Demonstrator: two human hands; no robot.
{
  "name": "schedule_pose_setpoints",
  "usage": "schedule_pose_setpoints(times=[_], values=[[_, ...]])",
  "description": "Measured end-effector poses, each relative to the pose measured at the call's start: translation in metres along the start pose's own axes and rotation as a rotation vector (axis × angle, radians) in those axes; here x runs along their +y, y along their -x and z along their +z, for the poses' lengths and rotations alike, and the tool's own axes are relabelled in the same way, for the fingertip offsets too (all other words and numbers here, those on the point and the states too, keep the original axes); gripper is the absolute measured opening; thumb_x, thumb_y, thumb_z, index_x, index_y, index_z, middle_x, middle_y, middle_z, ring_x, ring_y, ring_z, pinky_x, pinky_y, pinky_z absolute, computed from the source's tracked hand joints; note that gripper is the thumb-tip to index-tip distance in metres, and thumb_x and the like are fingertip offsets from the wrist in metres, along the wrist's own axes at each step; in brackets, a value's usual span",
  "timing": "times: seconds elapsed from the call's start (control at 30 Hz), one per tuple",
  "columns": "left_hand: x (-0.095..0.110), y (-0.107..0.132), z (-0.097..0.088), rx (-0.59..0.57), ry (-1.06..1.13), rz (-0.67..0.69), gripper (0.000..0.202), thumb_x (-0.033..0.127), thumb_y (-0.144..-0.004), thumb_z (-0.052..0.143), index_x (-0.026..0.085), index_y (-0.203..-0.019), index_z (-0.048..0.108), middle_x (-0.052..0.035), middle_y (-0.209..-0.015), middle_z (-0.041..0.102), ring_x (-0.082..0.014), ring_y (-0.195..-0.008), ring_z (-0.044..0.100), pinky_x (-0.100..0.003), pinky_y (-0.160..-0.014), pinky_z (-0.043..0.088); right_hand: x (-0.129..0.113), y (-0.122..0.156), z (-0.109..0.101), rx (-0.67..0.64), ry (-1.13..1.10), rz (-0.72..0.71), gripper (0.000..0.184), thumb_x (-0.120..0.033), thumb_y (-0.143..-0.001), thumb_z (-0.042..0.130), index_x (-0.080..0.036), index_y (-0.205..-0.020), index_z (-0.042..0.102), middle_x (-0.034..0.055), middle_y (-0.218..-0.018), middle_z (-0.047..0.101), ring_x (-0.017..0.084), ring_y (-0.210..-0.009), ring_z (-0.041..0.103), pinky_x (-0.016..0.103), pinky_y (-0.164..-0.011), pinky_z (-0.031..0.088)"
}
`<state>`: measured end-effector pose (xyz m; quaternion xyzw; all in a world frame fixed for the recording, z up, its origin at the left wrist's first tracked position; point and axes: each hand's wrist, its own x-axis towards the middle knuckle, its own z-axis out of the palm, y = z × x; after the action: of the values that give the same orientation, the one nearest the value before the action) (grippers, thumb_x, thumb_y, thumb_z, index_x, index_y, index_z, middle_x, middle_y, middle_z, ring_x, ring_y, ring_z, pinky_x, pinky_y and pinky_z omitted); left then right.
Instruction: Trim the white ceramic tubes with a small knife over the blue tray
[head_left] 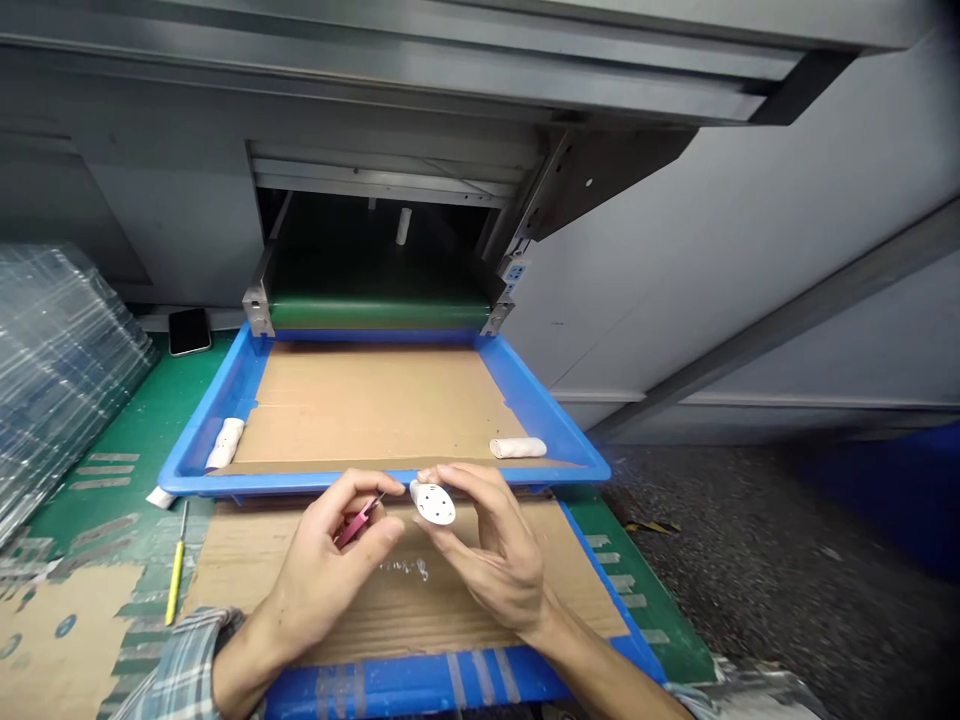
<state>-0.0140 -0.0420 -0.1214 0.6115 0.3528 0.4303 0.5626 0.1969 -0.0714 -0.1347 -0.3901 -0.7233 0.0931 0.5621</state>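
My left hand (337,560) is closed around a small pink-handled tool (355,523) with a thin dark tip; its exact kind is unclear. Between the thumb and fingers of my right hand (491,550) is a white cylindrical part (435,503), its oval end face turned toward me and dotted with several small dark holes. The tool's tip points toward the white part, with a small gap between them. Both hands are above a cardboard sheet (525,610) near the front rim of a blue tray (300,485).
Similar white cylinders lie in the tray, one at left (226,443) and one at right (517,448). Another white cylinder (403,226) rides on a green conveyor belt (375,305). A yellow-handled screwdriver (175,583), a phone (189,331) and a plastic-wrapped stack (60,350) are at left.
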Motion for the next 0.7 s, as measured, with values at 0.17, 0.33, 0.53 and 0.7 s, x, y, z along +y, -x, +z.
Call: schedule_pose_setpoints(times=[0.17,0.33,0.53,0.7], values=[[0.0009,-0.0006,0.0003,-0.020,-0.082,0.009,0.015,0.033,-0.099,0.071,0.024,-0.110,0.076,-0.0022,-0.102,0.075,-0.0134,-0.077,0.061,-0.022,-0.072,0.051,-0.0015,0.0000,-0.0005,0.002,-0.014,0.003,0.056,-0.008,-0.100,0.073,-0.026,-0.151,0.057,0.0087,-0.126,0.072,0.022,-0.115,0.072,0.036,-0.104,0.063],[0.0031,-0.0014,0.0013,-0.032,-0.138,0.019,0.016,0.035,-0.102,0.067,0.022,-0.106,0.076,-0.0023,-0.099,0.076,-0.0144,-0.078,0.064,-0.023,-0.073,0.052,-0.0005,0.0002,-0.0016,0.003,0.016,-0.016,0.055,-0.006,-0.097,0.076,-0.023,-0.147,0.061,0.0099,-0.125,0.072,0.023,-0.114,0.072,0.036,-0.101,0.064],[0.0068,-0.0047,0.0030,-0.040,-0.181,0.039,0.020,0.035,-0.102,0.063,0.020,-0.095,0.074,0.0003,-0.081,0.069,-0.0129,-0.066,0.054,-0.023,-0.064,0.044,-0.0045,-0.0059,-0.0047,-0.030,0.004,-0.092,0.048,-0.006,-0.096,0.076,-0.023,-0.140,0.067,0.0098,-0.122,0.073,0.023,-0.112,0.074,0.035,-0.097,0.067],[0.0060,-0.0054,0.0019,-0.037,-0.183,0.037,0.020,0.034,-0.103,0.062,0.019,-0.097,0.073,0.0017,-0.076,0.065,-0.0124,-0.063,0.048,-0.024,-0.060,0.038,-0.0047,-0.0051,-0.0042,-0.041,-0.062,-0.071,0.039,-0.004,-0.098,0.072,-0.028,-0.129,0.069,0.0081,-0.123,0.073,0.023,-0.113,0.077,0.039,-0.095,0.069]])
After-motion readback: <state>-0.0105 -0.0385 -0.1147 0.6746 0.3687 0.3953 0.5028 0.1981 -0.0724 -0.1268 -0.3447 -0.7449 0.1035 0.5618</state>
